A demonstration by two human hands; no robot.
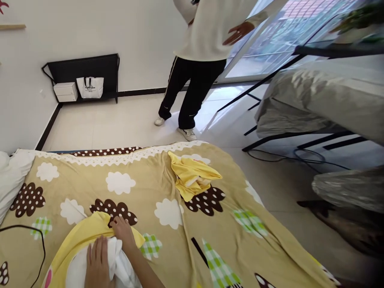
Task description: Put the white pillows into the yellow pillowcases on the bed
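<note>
A yellow and white garment (78,240) lies at the near edge of a bed covered by a tan blanket (168,188) printed with clouds. My left hand (97,262) rests flat on the garment's white part, fingers stretched out. My right hand (123,232) presses on the yellow fabric beside it, fingers curled into a fold of the cloth. A second yellow garment (192,176) lies crumpled farther out on the blanket, out of reach of both hands.
A black cable (36,236) runs over the blanket at left, near a white pillow (12,176). Another person (204,48) stands on the tiled floor beyond the bed. A black rack (84,68) holds a box and bag. A covered frame (315,100) stands at right.
</note>
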